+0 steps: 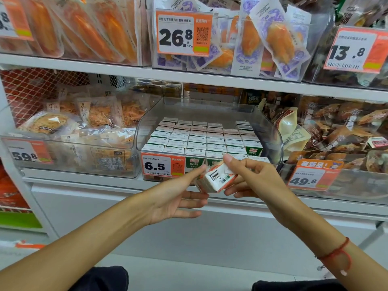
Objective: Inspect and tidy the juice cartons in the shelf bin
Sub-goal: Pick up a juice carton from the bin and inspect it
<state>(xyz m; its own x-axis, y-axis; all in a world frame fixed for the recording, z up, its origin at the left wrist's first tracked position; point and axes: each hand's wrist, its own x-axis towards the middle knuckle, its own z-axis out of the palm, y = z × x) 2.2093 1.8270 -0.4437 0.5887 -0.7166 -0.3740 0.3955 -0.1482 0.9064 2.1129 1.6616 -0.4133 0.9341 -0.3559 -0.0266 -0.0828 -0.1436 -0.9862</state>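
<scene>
Grip: 1 orange juice carton is pinched by the right hand; the left hand is held beside it, fingers straight, a fingertip touching its left edge.
Purpose: its barcoded end is turned up, probably for checking.
Bin: the clear shelf bin, just beyond, is packed with green cartons in rows.
Price tag: the 6.5 label is clipped near left.
Room: a white shop shelf, snack bins alongside.

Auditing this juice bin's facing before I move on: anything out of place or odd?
One carton is out of the clear bin, tilted, pinched in the right hand while the left hand touches it. The cartons in the bin stand in neat rows, though the back row shows a gap right of centre.
</scene>
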